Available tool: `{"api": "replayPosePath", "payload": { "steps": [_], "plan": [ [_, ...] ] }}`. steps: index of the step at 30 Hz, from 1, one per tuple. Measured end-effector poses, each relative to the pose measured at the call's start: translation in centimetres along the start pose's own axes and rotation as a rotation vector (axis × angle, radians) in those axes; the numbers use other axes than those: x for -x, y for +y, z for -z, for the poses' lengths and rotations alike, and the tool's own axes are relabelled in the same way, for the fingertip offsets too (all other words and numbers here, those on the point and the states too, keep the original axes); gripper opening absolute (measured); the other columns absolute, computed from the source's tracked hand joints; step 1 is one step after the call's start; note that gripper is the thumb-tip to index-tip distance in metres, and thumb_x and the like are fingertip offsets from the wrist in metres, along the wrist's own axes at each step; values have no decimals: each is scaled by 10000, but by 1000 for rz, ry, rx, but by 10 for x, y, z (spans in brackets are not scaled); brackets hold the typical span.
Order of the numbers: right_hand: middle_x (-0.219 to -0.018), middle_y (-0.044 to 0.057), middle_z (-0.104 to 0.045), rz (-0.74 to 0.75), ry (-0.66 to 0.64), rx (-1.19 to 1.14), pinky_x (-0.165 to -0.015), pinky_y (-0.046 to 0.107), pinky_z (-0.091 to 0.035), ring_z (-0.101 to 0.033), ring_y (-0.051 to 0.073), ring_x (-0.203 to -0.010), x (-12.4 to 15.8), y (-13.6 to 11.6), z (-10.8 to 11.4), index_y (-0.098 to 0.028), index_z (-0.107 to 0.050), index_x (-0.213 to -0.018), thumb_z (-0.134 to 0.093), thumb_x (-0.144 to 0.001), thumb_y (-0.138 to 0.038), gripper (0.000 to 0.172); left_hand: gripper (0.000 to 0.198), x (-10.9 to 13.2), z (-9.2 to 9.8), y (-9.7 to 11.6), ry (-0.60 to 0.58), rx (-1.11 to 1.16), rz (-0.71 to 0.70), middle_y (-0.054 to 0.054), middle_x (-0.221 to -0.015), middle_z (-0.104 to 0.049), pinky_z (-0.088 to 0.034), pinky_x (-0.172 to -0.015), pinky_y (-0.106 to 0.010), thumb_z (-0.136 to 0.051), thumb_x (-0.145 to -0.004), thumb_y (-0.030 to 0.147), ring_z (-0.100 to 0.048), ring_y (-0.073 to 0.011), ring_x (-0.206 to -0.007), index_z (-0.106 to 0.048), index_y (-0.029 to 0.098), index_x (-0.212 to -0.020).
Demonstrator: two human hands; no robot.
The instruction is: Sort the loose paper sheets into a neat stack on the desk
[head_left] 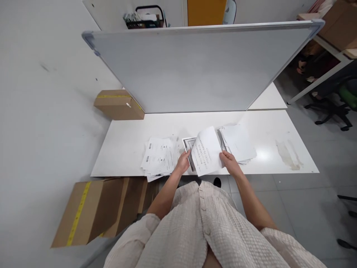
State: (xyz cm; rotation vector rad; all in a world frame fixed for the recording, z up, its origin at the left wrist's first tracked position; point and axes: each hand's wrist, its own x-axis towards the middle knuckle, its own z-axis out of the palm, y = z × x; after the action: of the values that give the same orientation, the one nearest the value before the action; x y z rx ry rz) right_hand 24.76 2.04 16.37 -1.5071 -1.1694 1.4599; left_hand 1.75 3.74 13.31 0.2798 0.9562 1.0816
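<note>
My left hand [183, 162] grips the left edge of a sheet with a dark printed frame [189, 143]. Over that sheet lies a white page with lines of print [206, 152], its right edge pinched in my right hand [227, 160]. To the left, a loose stack of printed sheets with barcodes [158, 156] rests on the white table [125, 137]. A second stack of mostly blank white sheets [239, 143] lies just beyond my right hand, its edges uneven.
A large whiteboard [189, 70] stands across the table's far side. One cardboard box [118, 106] sits at the table's back left; more boxes [86, 212] stand below at the left. A stain [288, 154] marks the right end, and an office chair [331, 108] is farther right.
</note>
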Motion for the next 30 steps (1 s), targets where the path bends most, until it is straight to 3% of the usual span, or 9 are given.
{"api": "replayPosePath", "payload": {
  "steps": [5,9,12,15,17,19,22,25,30],
  "plan": [
    [-580,-33,-425,-4,106,160,-490,230,-327,-395,117,-536,-14,37,-15,-201,-483,-716,-433,-796,-511,325,378,2,-4,0,33,36,-12,-122,-1118,-662,-380,-1032,-426,-655,-759,426,-523,-293,-1179,-653,135,-1000],
    [-573,-34,-405,5,144,220,-491,238,-305,-392,120,-540,-13,37,-21,-203,-463,-663,-436,-800,-466,298,492,2,-8,-5,27,43,-74,-133,-1162,-639,-373,-1038,-434,-635,-731,543,-494,-306,-1209,-655,138,-1011],
    [-597,-15,-470,7,135,266,-517,254,-341,-438,137,-564,-13,30,-23,-199,-512,-687,-425,-806,-469,308,538,3,-12,-6,-7,-49,-132,-139,-1139,-650,-370,-1030,-459,-765,-610,474,-512,-326,-1184,-651,131,-1009],
    [-835,54,-609,26,193,306,-627,297,-418,-536,188,-739,-14,26,-21,-195,-586,-909,-492,-770,-513,359,545,7,-15,-3,-14,-100,-187,-138,-1123,-658,-362,-1027,-471,-807,-569,401,-527,-325,-1165,-651,126,-1013],
    [-1123,103,-589,45,210,262,-735,336,-449,-546,231,-946,-15,26,-18,-218,-538,-1137,-599,-700,-524,537,535,10,-15,0,-43,-73,-187,-132,-1151,-645,-360,-1029,-462,-790,-601,396,-516,-312,-1179,-644,137,-1045],
    [-1208,107,-566,43,97,134,-785,353,-462,-545,240,-1019,-15,26,-15,-232,-499,-1216,-662,-658,-511,645,528,13,-14,2,-90,-34,-164,-122,-1181,-630,-365,-1027,-449,-776,-628,381,-505,-299,-1194,-632,154,-1083],
    [-924,68,-669,15,-116,27,-719,347,-485,-608,217,-824,-14,24,-10,-184,-608,-1020,-645,-689,-508,465,518,14,-5,5,-149,-11,-145,-117,-1152,-645,-385,-1007,-440,-769,-641,353,-521,-287,-1175,-624,159,-1099],
    [-779,40,-659,103,-71,195,-657,317,-473,-601,201,-725,-10,11,-3,-179,-643,-841,-604,-737,-492,332,551,10,16,13,-149,-65,-200,-96,-1062,-679,-432,-943,-424,-784,-610,306,-585,-260,-1073,-605,175,-1114],
    [-861,60,-646,394,-26,642,-678,287,-437,-594,192,-793,-8,-14,5,-207,-637,-881,-500,-842,-354,205,484,-1,55,28,-22,-497,-349,-51,-910,-688,-466,-850,-354,-769,-587,274,-629,-184,-856,-621,181,-1039]
  ]
}}
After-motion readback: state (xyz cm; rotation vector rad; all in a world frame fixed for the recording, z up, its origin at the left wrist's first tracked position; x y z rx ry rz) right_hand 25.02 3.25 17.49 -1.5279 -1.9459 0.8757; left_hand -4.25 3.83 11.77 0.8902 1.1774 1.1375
